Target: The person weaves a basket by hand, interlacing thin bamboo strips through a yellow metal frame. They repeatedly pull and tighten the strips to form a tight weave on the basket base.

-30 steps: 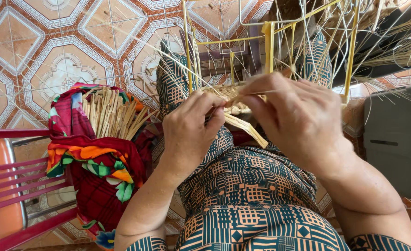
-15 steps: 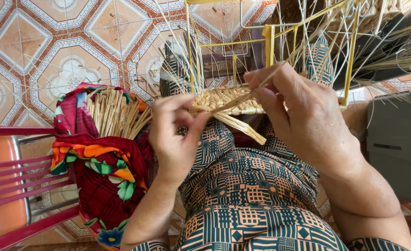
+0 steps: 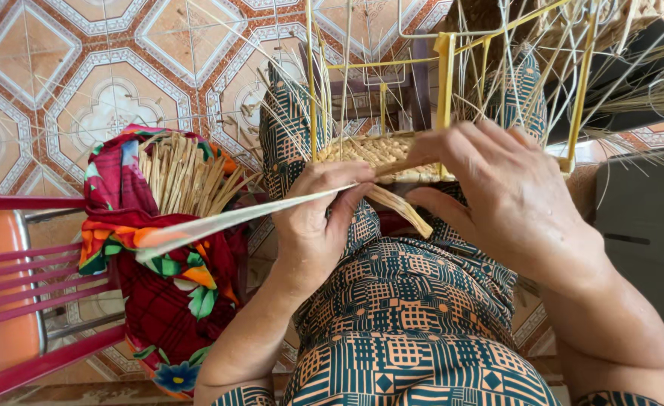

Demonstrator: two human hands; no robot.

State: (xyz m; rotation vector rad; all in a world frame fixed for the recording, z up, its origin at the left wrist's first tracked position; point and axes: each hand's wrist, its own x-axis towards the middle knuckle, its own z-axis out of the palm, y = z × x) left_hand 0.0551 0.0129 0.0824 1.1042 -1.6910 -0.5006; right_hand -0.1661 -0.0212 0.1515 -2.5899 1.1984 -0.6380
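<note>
Straw-coloured flat fibre, a long pale strip (image 3: 257,214), is being pinched between the thumb and fingers of the left hand (image 3: 324,218), whose grip is closed on it; the strip is being drawn out leftward across the lap. The right hand (image 3: 497,199) is being held curled against the woven straw panel (image 3: 377,154), its fingers closed over the weave and over a thicker twisted straw cord (image 3: 403,210) that is sticking out below; whether that cord is actually being clamped cannot be told. The panel is being carried on a yellow wire frame (image 3: 444,83) resting on the knees, with many loose thin stalks standing up from it.

Further left, a bundle of cut straw lengths (image 3: 181,177) is being kept upright in a red flowered cloth (image 3: 159,286) beside a red plastic chair (image 3: 24,301), on the patterned tiled floor (image 3: 61,68).

Judged from here, the strip could be split or creased if it is being pulled too sharply, and the weave could be loosened if the right hand's pressure is being eased.
</note>
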